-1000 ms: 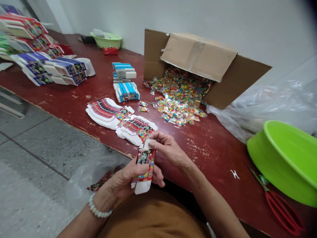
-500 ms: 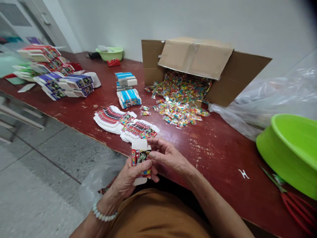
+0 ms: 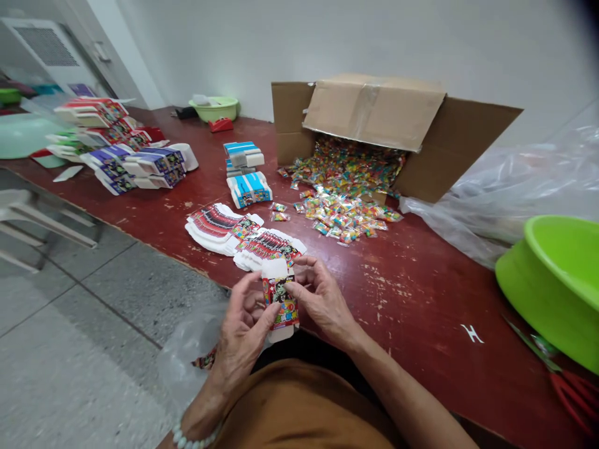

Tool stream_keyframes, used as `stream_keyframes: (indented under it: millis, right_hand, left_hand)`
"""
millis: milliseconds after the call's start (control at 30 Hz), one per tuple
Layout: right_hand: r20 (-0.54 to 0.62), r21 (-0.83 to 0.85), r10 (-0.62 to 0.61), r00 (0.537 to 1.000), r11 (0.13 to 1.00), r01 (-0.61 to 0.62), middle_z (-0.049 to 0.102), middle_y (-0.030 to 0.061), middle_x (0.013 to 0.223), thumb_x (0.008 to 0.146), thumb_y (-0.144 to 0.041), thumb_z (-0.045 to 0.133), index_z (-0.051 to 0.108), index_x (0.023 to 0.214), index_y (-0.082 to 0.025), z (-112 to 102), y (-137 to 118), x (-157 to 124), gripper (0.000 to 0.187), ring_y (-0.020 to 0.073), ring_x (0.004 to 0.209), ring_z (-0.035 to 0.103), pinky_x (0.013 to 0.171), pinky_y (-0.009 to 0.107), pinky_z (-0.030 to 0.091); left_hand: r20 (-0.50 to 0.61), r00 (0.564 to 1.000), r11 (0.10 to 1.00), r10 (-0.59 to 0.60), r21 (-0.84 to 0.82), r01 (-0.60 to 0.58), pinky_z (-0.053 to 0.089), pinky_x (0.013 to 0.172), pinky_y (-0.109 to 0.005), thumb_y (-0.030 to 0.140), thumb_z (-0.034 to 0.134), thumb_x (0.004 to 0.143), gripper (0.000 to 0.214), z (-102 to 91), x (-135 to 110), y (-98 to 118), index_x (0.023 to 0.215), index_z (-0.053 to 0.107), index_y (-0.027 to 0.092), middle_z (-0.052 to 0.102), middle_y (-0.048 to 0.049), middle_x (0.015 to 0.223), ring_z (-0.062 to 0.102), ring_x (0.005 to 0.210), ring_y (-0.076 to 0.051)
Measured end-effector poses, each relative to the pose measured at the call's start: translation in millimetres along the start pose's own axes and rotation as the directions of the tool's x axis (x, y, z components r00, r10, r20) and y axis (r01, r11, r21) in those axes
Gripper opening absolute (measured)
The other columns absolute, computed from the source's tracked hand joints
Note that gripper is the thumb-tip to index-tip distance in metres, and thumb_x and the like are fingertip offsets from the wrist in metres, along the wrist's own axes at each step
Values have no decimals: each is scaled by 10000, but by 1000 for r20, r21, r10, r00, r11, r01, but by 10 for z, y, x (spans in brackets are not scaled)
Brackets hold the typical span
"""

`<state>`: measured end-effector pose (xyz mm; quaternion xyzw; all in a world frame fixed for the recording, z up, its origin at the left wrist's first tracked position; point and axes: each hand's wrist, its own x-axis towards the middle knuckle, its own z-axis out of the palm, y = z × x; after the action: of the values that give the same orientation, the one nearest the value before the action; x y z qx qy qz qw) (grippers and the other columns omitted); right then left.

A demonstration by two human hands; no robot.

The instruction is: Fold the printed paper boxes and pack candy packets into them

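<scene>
Both of my hands hold one small red printed carton (image 3: 281, 300) upright just in front of the red table's (image 3: 421, 293) near edge. My left hand (image 3: 243, 330) grips its left side with thumb and fingers. My right hand (image 3: 318, 299) pinches the carton's right side near the top white flap. Just beyond lie two fanned piles of flat red cartons (image 3: 243, 234). Further back, small bright candy packets (image 3: 344, 206) spill from a tipped cardboard box (image 3: 374, 118).
Blue folded cartons (image 3: 246, 171) stand mid-table, with purple and red carton stacks (image 3: 126, 162) at far left. Two nested green basins (image 3: 556, 280) and red-handled scissors (image 3: 573, 386) sit at right, clear plastic sheeting (image 3: 505, 187) behind. A plastic bag (image 3: 191, 349) hangs at my lap.
The carton has been turned and squared up between my hands. My left hand shifted from under it to its left side; the view drifted slightly left.
</scene>
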<state>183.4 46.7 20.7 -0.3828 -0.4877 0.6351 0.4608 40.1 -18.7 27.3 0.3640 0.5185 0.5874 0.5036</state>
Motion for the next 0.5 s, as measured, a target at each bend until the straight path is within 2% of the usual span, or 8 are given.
stream_keyframes:
  millis: [133,200,300,433,500]
  right_hand:
    - [75,61,25,997,998,-30,635,-28,780,763,-396,811,668,1008,-220,26,153,-13,334,123,651,559,636,262,456]
    - [101,127,112,989,984,-124,648,-13,772,760,-461,828,672,901,-199,26,190,-20,336,125,644,561,643,273,468]
    - [144,200,255,956,939,-281,660,1,728,760,-496,844,656,793,-171,-10,186,-11,377,127,629,577,656,284,486]
    - [201,210,283,938,923,-323,691,-8,744,632,-397,952,709,975,-186,-84,174,61,470,128,625,607,632,258,472]
    - [246,133,236,940,952,-274,710,12,782,658,-410,936,731,988,-190,-99,184,89,446,148,668,629,661,276,488]
  left_hand:
    - [21,1000,1000,-22,16,21,575,666,-261,325,853,760,499,-53,57,-10,1166,576,239,737,2,795,701,703,-176]
    - [23,999,999,-33,18,33,533,614,-236,372,825,793,364,-86,82,-26,1047,615,217,699,19,712,648,633,-147]
    - [70,997,999,-41,0,41,496,629,-223,419,782,835,290,-120,81,-65,947,633,196,683,13,747,608,659,-125]
    - [110,994,998,4,60,-11,466,655,-214,440,729,886,275,-153,69,-130,883,631,183,663,12,786,582,700,-112]
    - [107,994,998,30,59,-37,459,657,-209,440,737,883,287,-165,69,-150,862,607,185,655,18,788,571,696,-102]
